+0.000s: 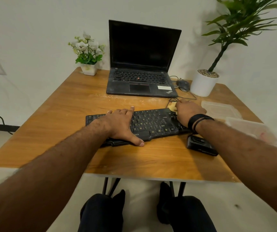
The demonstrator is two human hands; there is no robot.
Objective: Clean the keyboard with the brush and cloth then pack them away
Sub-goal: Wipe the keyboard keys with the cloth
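A black keyboard [152,123] lies across the middle of the wooden table [67,104]. My left hand [122,124] lies flat on the keyboard's left half, fingers straight, thumb on the table by the front edge. My right hand [189,113] is on the keyboard's far right end and grips a yellow cloth [172,106], which shows only at the fingertips. A black brush [201,144] lies on the table just in front of the keyboard's right end, under my right forearm.
An open black laptop [141,72] stands behind the keyboard, with a mouse [183,85] and its cables to its right. A clear plastic box [255,129] and its lid [221,108] sit at the right edge. A small flower pot [89,69] and a large potted plant [203,84] stand at the back.
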